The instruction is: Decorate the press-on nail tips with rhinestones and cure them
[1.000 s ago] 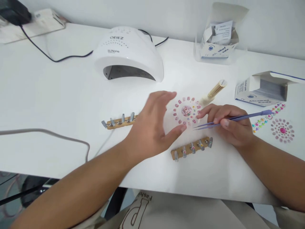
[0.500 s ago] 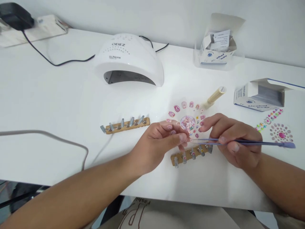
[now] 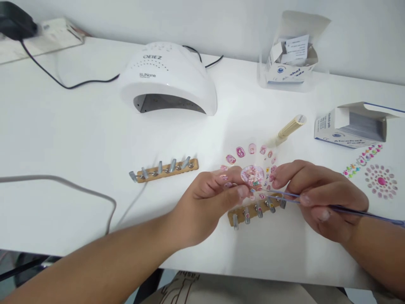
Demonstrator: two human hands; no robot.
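Between the thumb and fingers of my left hand (image 3: 215,196) is a clear nail sticker sheet (image 3: 252,175). A round pink cartoon picture sits at its middle, with small nail-shaped stickers ringed about it. My right hand (image 3: 325,198) is closed on purple tweezers (image 3: 341,208), whose thin tips reach left to the sheet's lower part, close to my left thumb. Whether a sticker is between the tips is too small to tell. Just below the sheet lies a wooden nail stand (image 3: 253,210) bearing several grey nail tips, some with small decorations; the sheet partly covers it.
A second wooden stand (image 3: 167,170) with grey nail tips lies to the left. Behind it is a white nail lamp (image 3: 171,82). A cream bottle (image 3: 291,130), two alcohol pad boxes (image 3: 292,75) and another sticker sheet (image 3: 381,181) are at the right. A grey cable (image 3: 79,184) crosses the left side.
My right hand has moved a little right and down with the tweezers, which now slope more. Their arms stand further apart near the tips. The sheet has tilted, showing more of its lower stickers.
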